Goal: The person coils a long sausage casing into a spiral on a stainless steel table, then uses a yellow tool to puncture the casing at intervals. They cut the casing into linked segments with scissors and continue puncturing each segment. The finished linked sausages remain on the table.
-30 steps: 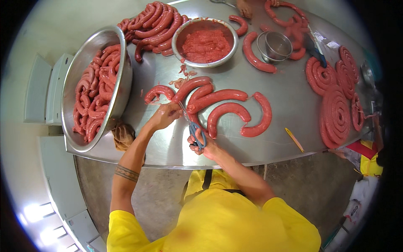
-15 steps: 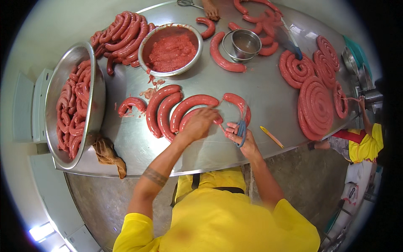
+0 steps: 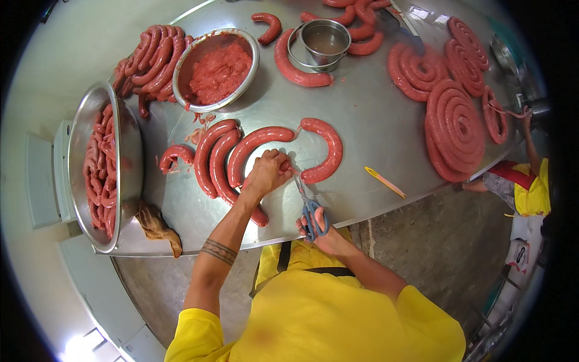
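Observation:
My left hand [image 3: 265,175] is closed on the end of a red sausage, most of which it hides. My right hand [image 3: 325,234] holds scissors [image 3: 312,217] with blue handles. Their blades point away from me and meet the casing beside my left fingers; whether they are cutting cannot be told. Just right of there, a curved sausage [image 3: 333,151] bends round, its far end joined by a thin strand of casing to an arched sausage [image 3: 262,136]. More long sausages [image 3: 212,158] lie side by side to the left, beside a short piece [image 3: 175,154].
A steel bowl of ground meat [image 3: 256,60] and a big basin of sausages [image 3: 136,145] stand left, near a brown cloth [image 3: 158,226]. A steel pot [image 3: 325,41] sits at the back. Coiled sausages [image 3: 455,130] and a yellow-tipped tool [image 3: 385,182] lie right. Another person [image 3: 534,187] stands far right.
My right hand has drawn nearer and left, bringing the scissors' blades to the casing beside my left hand. My left hand has closed on a sausage end. The view has shifted slightly.

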